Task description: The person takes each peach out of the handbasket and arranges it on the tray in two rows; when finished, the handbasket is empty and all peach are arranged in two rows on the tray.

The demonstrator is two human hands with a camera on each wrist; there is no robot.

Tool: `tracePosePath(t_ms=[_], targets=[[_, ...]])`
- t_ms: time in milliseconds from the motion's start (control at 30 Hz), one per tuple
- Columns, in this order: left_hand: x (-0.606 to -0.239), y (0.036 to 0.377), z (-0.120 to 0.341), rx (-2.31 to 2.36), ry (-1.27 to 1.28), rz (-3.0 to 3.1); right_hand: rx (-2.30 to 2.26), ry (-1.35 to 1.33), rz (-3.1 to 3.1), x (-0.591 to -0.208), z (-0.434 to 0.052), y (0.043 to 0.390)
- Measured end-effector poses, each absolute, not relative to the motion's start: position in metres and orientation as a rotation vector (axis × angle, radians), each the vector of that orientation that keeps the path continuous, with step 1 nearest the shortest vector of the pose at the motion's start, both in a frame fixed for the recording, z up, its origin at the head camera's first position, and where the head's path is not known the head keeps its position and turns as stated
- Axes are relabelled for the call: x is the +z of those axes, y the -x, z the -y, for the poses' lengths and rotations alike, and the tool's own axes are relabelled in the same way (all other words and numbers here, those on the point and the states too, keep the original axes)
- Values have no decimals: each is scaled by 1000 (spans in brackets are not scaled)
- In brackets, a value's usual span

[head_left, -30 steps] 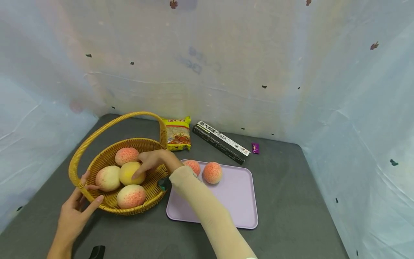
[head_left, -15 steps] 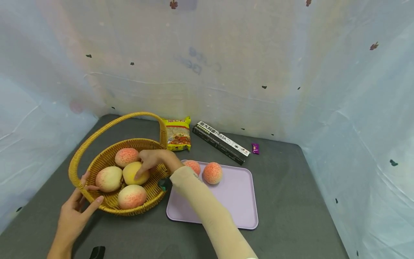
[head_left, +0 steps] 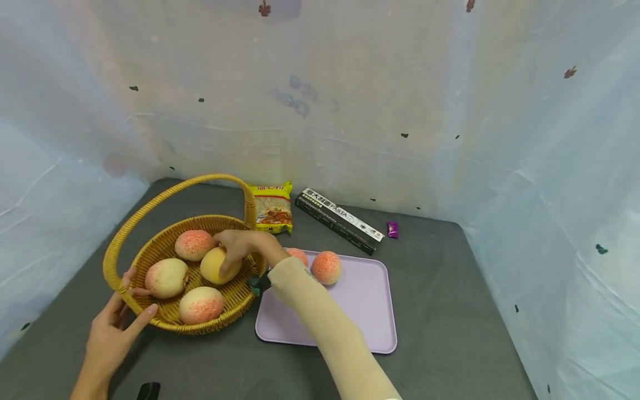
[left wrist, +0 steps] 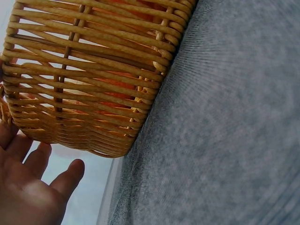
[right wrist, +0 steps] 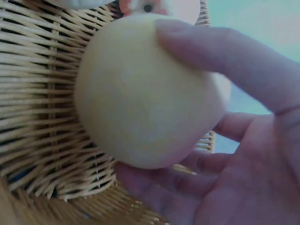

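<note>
The long black box (head_left: 339, 220) that lies beyond the right hand (head_left: 243, 245), further from the person, has a white label strip, and on this strip the word "PASTA" can be read. Other characters stand before it, but they are too small to read. The yellow packet (head_left: 273, 206) just left of the box, behind the basket handle, has red characters along its top edge; they are too blurred to read.

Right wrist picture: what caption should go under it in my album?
A right hand grips a yellow peach inside the wicker basket.
</note>
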State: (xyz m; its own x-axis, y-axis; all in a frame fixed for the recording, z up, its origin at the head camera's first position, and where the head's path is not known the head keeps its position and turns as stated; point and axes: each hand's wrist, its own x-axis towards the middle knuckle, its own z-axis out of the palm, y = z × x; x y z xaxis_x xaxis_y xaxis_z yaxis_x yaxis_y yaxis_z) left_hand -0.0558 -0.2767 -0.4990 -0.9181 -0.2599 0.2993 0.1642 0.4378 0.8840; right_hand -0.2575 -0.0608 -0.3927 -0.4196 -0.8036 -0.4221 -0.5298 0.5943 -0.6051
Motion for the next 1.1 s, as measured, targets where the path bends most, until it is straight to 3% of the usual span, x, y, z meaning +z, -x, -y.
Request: tracePosePath(t_ms=[833,1100], targets=[[-500,55,277,-1477,-108,2329,-992,1314,-2155,-385,4,246],[-500,54,278,-1475,-102,2337,-1279,1179,-2017,-377,-36,239]])
